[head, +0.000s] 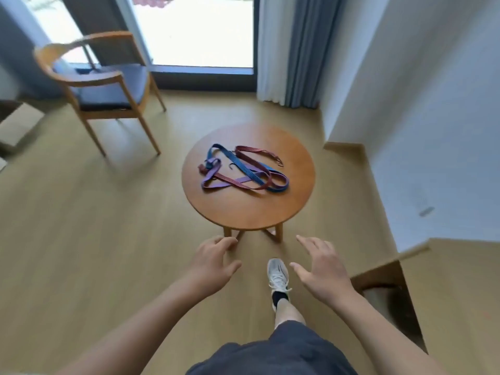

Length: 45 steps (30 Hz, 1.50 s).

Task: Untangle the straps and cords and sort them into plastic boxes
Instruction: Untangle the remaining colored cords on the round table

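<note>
A tangle of flat straps (240,169) in blue, dark red and purple, with small black hooks at some ends, lies on the round wooden table (251,212) ahead of me. My left hand (211,266) and my right hand (322,269) are stretched forward over the floor, short of the table's near edge. Both hold nothing, with their fingers spread and relaxed. No plastic box is in view.
A wooden armchair (108,85) with a dark seat stands at the back left. A cardboard box (19,125) sits at the far left edge. Curtains (292,50) hang by the glass door. A wooden ledge (454,293) runs along the right. My foot (277,274) steps forward.
</note>
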Motion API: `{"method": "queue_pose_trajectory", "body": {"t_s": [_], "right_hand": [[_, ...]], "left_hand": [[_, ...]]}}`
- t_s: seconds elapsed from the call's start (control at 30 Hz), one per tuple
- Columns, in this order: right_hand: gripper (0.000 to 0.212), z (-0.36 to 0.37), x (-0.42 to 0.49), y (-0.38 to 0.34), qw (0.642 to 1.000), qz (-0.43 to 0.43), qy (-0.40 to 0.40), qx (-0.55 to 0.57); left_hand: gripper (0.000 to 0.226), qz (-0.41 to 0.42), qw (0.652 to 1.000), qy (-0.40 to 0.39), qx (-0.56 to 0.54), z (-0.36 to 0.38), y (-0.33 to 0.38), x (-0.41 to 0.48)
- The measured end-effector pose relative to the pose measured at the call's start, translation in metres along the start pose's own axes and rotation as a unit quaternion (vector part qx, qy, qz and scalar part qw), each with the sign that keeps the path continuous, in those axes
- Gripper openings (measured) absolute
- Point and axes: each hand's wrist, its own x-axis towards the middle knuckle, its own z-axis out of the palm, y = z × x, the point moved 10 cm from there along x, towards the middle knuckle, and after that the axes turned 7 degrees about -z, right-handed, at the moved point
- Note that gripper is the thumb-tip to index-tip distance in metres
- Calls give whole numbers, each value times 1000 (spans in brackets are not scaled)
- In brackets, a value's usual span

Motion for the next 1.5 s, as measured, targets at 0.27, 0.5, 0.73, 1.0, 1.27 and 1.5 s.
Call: {"method": "queue_pose_trajectory", "body": {"t_s": [0.27, 0.5, 0.73, 1.0, 1.27, 1.5], "right_hand": [[68, 34, 161, 19, 991, -56, -121, -32], [71, 77, 261, 52, 964, -49, -260, -33], [88, 148, 341, 58, 917, -81, -385, -67], [28, 124, 393, 23, 968, -107, -228, 0], [11, -43, 414, -119, 942, -213, -23, 257], [7, -120, 421, -160, 918, -137, 41, 371]], "left_hand": [[53, -112, 993, 20, -35, -22, -6, 89], [54, -198, 980, -6, -39, -27, 6, 155], [53, -249, 966, -29, -58, -20, 2, 206], [59, -250, 959, -57, -118, -20, -4, 241], [99, -155, 977, 22, -145, -95, 3, 319], [16, 9, 967, -7, -256, -178, 39, 356]]}}
